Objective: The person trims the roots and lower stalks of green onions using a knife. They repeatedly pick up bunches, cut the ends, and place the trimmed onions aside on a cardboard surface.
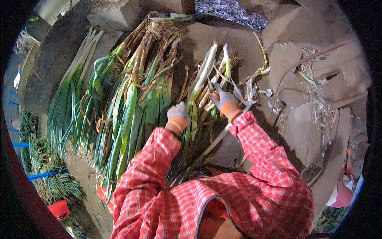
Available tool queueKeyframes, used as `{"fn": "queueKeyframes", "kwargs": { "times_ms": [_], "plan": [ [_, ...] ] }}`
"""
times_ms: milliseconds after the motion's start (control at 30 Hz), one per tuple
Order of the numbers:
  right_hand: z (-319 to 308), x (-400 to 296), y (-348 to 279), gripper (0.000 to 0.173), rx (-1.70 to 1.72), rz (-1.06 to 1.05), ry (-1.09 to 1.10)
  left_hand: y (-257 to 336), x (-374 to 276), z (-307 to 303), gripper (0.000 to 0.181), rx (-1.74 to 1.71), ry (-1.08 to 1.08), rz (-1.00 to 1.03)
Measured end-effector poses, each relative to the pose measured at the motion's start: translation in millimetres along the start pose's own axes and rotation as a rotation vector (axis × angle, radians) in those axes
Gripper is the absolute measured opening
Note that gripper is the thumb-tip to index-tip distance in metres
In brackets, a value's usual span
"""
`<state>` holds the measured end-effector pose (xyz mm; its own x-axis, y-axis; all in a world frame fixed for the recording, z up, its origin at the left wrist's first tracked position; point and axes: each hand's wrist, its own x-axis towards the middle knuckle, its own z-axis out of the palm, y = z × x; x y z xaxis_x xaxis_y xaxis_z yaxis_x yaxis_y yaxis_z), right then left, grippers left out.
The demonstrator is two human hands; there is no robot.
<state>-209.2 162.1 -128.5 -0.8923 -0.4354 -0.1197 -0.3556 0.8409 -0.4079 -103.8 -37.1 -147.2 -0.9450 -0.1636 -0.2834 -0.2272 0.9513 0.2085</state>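
My left hand, in a grey and orange glove, is closed around the green part of a long green onion. Its white stem points away from me, its leaves back towards my body. My right hand, gloved alike, is just right of that stem, fingers bent. Beside its fingertips hang pale loose strips of onion skin; whether the fingers grip them is unclear. More onion stems lie beneath it, and a second white stem stands out beyond. Left of my hands lies a heap of unpeeled green onions with brown skins and roots.
Farther left, a bunch of cleaner green onions lies alone. Peeled scraps litter the brown work surface on the right. A pile of shreds is at the back. Bundled onions and a blue bar are at lower left.
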Motion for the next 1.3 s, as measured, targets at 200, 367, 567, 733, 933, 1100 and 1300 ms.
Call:
{"fn": "queueKeyframes", "kwargs": {
  "times_ms": [200, 367, 567, 733, 933, 1100, 1300],
  "plan": [
    [-12, -124, -8, 0.062, -0.078, -0.049, -0.020, -34, 36, -27, 0.046, -0.481, -0.169, 0.147],
    [-16, -177, -10, 0.065, -0.015, -0.060, 0.124, -24, -16, -89, 0.031, -0.910, -0.426, -0.013],
    [-22, -184, -22, 0.062, 0.091, 0.168, 0.084, -14, -54, -60, 0.038, -0.894, -0.354, 0.446],
    [-51, -196, -3, 0.063, 0.150, 0.108, 0.502, 28, -104, -62, 0.049, -0.746, -0.535, 0.652],
    [-33, -183, 1, 0.062, 0.090, 0.147, 0.157, 37, -102, -24, 0.046, 0.056, -0.435, 0.821],
    [-10, -185, -20, 0.063, -0.152, 0.071, -0.229, -1, -71, -34, 0.047, 0.115, -0.253, 0.235],
    [-15, -125, -14, 0.055, -0.020, 0.057, 0.093, 1, -97, -10, 0.056, 0.264, -0.006, 0.345]
  ]
}}
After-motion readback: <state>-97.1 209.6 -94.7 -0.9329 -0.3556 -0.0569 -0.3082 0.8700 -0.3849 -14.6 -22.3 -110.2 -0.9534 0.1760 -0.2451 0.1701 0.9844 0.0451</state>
